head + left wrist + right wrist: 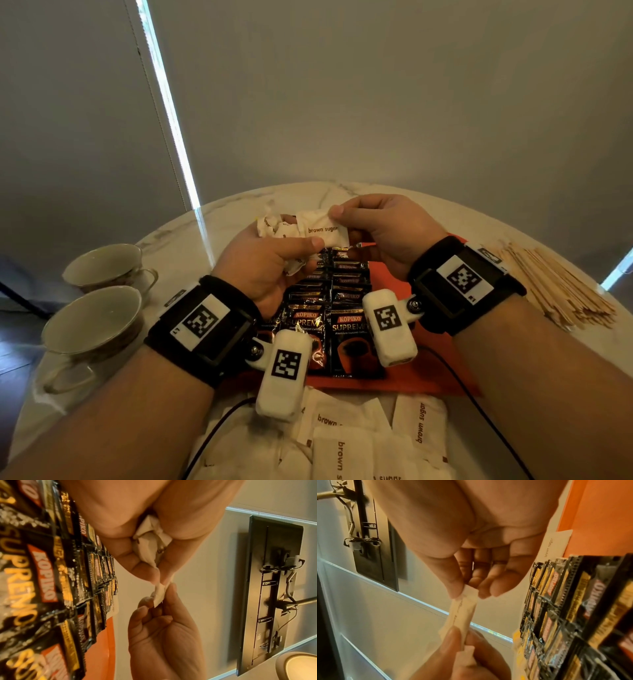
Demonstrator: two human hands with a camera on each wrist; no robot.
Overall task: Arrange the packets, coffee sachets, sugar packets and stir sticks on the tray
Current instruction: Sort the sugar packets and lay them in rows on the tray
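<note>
The left hand [270, 260] covers most of the crumpled sugar packets [274, 226] it holds, so their number cannot be told. Both wrist cameras and forearms hide parts of the coffee sachets [346, 329] and the orange tray [435, 363] beneath them. Nearer than the tray, the loose sugar packets [342, 445] run off the head view's bottom edge.

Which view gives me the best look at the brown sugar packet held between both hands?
The head view: the brown sugar packet faces the camera with its print readable, pinched by the left hand and right hand. The right wrist view shows it edge-on, lettering barely legible; the left wrist view shows only a small white corner.
</note>
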